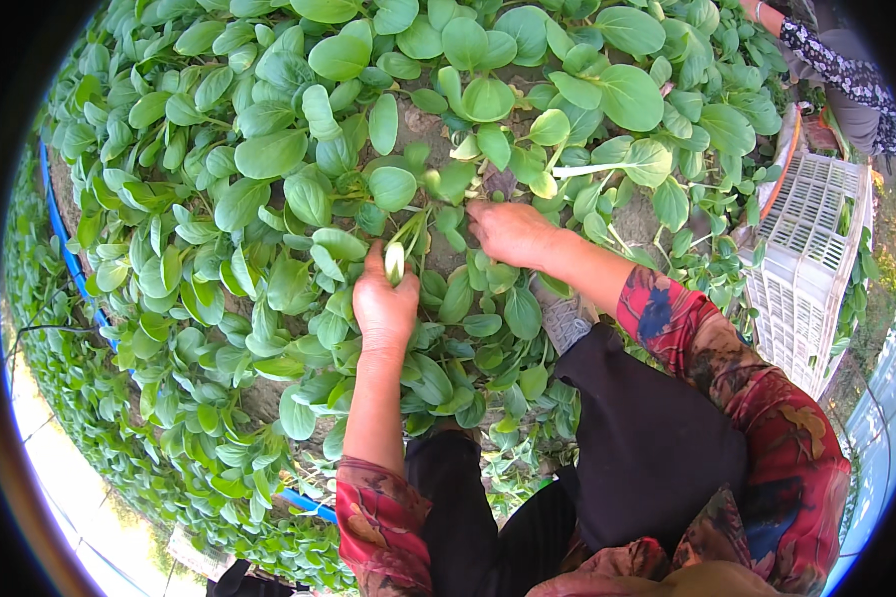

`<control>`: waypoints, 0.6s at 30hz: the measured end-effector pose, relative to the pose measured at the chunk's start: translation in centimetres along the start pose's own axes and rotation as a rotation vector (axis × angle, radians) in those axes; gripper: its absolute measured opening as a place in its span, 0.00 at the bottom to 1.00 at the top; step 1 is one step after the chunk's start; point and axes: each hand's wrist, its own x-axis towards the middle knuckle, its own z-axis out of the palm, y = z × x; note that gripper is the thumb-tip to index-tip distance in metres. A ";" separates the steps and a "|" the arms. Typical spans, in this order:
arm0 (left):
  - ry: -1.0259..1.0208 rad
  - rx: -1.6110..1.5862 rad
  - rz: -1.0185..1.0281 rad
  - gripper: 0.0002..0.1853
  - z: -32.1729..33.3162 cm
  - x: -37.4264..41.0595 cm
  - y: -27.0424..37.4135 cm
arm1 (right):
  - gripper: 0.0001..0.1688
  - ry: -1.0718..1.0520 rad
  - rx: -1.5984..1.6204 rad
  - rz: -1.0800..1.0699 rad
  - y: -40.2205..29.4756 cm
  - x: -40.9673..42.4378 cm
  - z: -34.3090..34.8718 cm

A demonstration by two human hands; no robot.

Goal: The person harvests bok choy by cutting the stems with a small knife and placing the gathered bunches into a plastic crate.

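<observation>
My left hand (386,302) is closed around a leafy green, maybe bok choy, whose pale cut-looking stem base (395,263) points up between thumb and fingers. Its thin green stalks (416,227) stretch away to the upper right. To the right of it, my right hand (511,233) reaches down among low leaves near the brown soil (442,257). Leaves and the hand itself hide its fingertips, so whether they grip anything is unclear. A plant with a white stalk (586,170) lies on the leaves beyond my right hand.
Dense leafy greens (269,157) surround both hands. White plastic crates (806,261) stand at the right. Another person's patterned sleeve (829,56) shows at the top right. A blue hose (63,231) runs along the left. My shoe (564,317) is planted among the leaves.
</observation>
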 end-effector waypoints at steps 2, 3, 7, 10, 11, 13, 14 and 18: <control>0.088 0.191 0.191 0.26 0.6 -0.3 0.1 | 0.18 -0.034 0.014 0.060 0.2 0.6 -0.3; 0.181 0.281 0.341 0.22 0.8 -0.4 -0.2 | 0.18 -0.072 -0.010 0.028 0.3 1.0 -0.1; 0.036 -0.051 0.045 0.15 0.6 -0.2 -0.4 | 0.21 -0.182 -0.094 -0.012 -0.1 1.8 -0.1; 0.003 -0.159 -0.083 0.09 -0.1 -0.2 0.5 | 0.24 -0.198 -0.146 0.012 -1.1 2.1 -0.7; 0.000 -0.161 -0.103 0.09 -0.3 -0.1 0.8 | 0.25 -0.197 -0.163 0.018 -1.3 2.3 -0.8; -0.009 -0.168 -0.133 0.10 -0.4 0.0 1.2 | 0.24 -0.215 -0.122 -0.065 -0.3 2.7 -1.2; -0.012 -0.189 -0.139 0.10 -0.3 0.1 1.3 | 0.24 -0.223 -0.102 -0.104 0.2 2.9 -1.3; -0.013 -0.219 -0.148 0.10 -0.2 0.3 0.5 | 0.27 -0.330 -0.180 -0.060 -0.8 3.5 -1.8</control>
